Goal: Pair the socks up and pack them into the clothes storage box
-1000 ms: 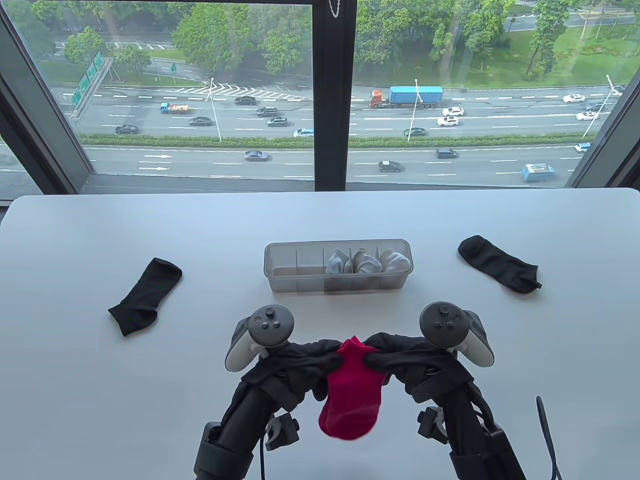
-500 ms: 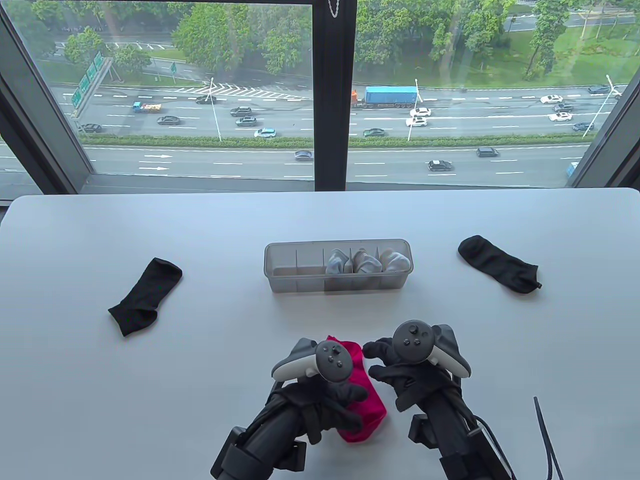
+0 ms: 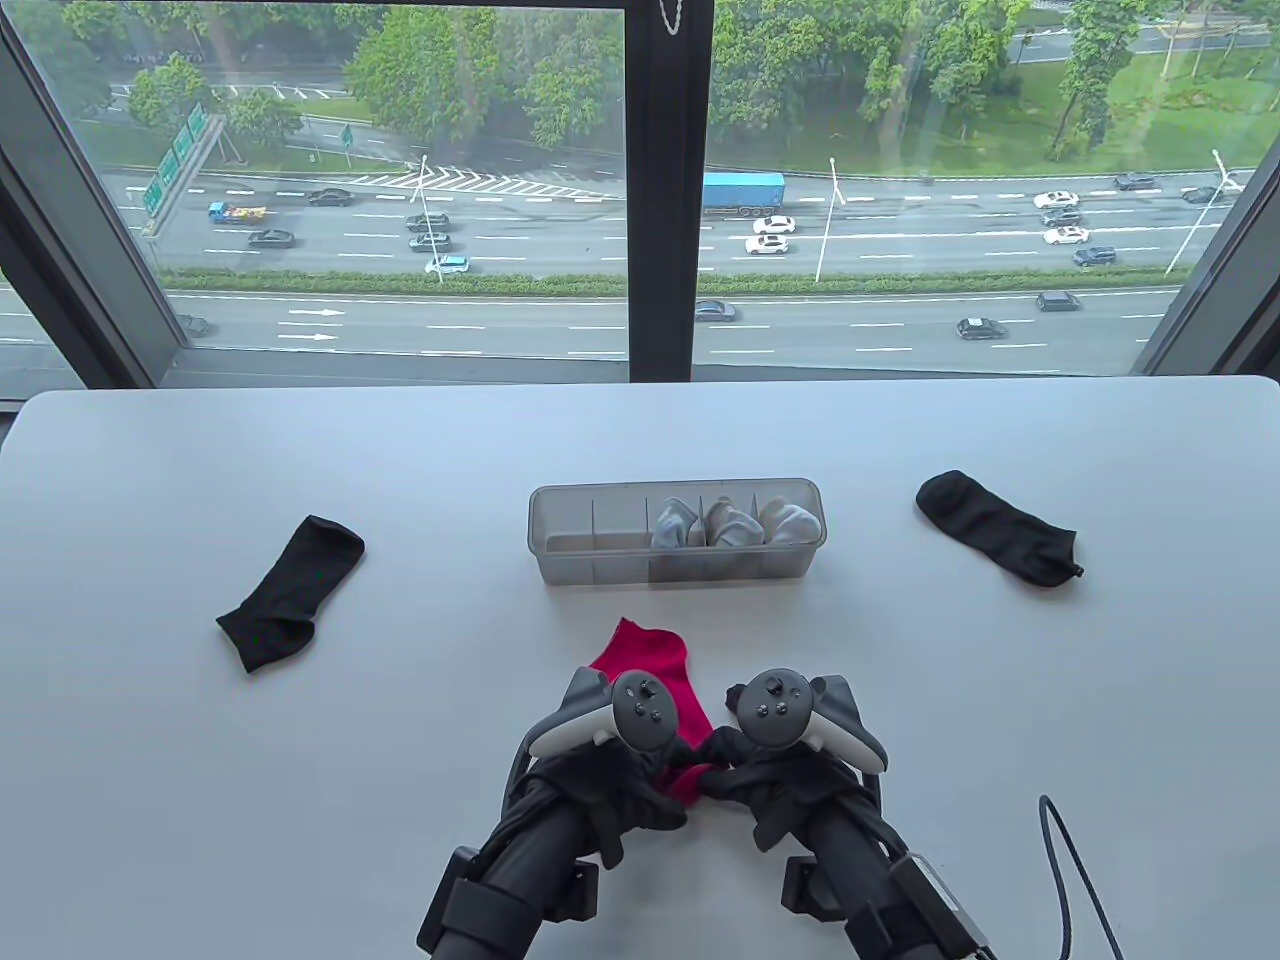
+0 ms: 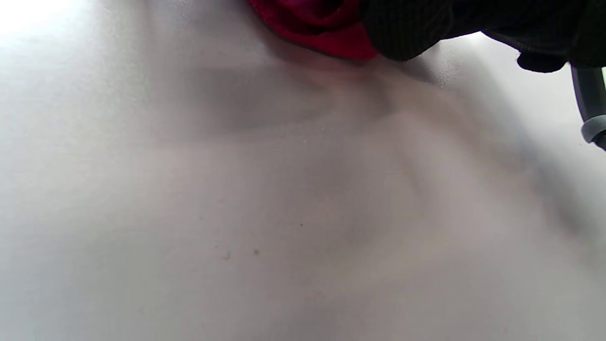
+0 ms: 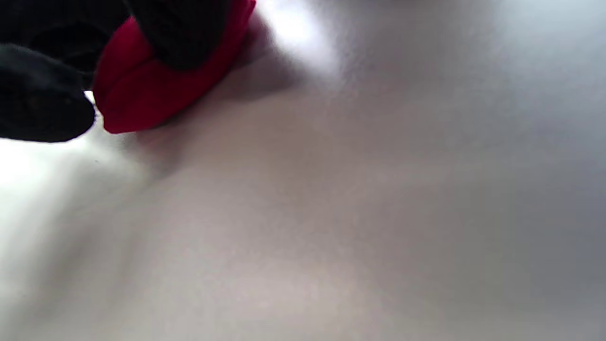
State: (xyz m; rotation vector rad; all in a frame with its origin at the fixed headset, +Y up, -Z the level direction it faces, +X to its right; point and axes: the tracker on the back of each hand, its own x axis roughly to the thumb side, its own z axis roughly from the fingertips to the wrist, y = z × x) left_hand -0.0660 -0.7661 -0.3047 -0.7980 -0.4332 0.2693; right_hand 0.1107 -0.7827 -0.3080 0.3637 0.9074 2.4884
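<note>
Lying flat near the desk's [image 3: 200,800] front edge, the red sock [image 3: 655,675] is pinched at its near end by both hands, left hand [image 3: 620,790] and right hand [image 3: 770,785], fingers curled. Its far end points toward the storage box [image 3: 590,560].

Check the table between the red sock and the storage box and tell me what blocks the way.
Nothing visible does. Bare table lies between the red sock and the storage box; its two left compartments look empty. Both black socks lie off to the sides.
</note>
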